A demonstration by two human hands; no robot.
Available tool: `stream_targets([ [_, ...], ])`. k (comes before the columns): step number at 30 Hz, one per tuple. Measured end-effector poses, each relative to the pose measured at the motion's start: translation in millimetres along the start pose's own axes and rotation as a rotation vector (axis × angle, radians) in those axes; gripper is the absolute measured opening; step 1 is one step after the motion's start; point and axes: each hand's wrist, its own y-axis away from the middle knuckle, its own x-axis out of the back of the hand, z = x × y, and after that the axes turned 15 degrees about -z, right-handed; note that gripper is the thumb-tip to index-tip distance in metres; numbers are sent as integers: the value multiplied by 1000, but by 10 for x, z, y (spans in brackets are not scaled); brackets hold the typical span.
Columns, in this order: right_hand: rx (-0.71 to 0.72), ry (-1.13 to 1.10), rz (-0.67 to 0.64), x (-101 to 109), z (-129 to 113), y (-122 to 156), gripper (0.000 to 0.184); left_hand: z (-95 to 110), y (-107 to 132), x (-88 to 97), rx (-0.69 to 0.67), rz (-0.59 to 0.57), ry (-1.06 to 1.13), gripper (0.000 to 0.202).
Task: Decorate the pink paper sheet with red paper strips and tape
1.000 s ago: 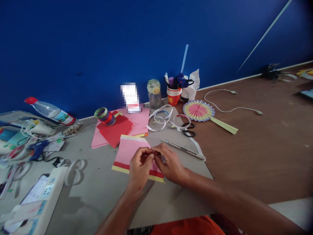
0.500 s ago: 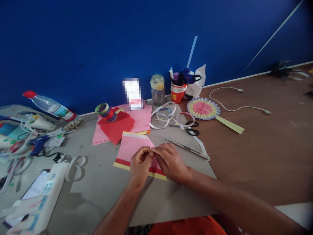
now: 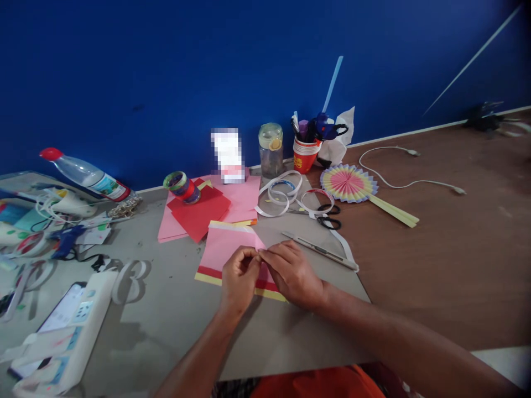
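Over a pink paper sheet with red and yellow strips along its near edge, my two hands meet fingertip to fingertip. My left hand is closed in a pinch, and so is my right hand. Whatever lies between the fingertips is too small and hidden to name. A white strip runs along the sheet's far edge. Just beyond my right hand lies a craft knife. Black-handled scissors rest behind it, beside loops of white tape and a tape roll.
Red paper and a small coloured tape roll stack lie on pink sheets at the back. A glass jar, a red cup of pens and a pleated paper fan stand or lie rightward. A power strip and bottle are left.
The camera view has shifted slightly, so the table items appear a little farther right and higher. My hands keep the same pinch over the pink sheet.
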Motion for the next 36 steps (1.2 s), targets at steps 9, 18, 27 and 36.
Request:
stream_targets([
  [9, 2, -69, 36, -19, -3, -7, 33, 52, -9, 27, -4, 11, -114, 11],
  [18, -11, -46, 37, -17, 24, -11, 30, 50, -10, 32, -15, 19, -102, 14],
  [27, -3, -58, 16, -32, 26, -2, 32, 40, -7, 27, 22, -1, -102, 12],
  [36, -22, -116, 30, -54, 29, -6, 34, 7, -13, 43, 27, -27, -98, 7],
])
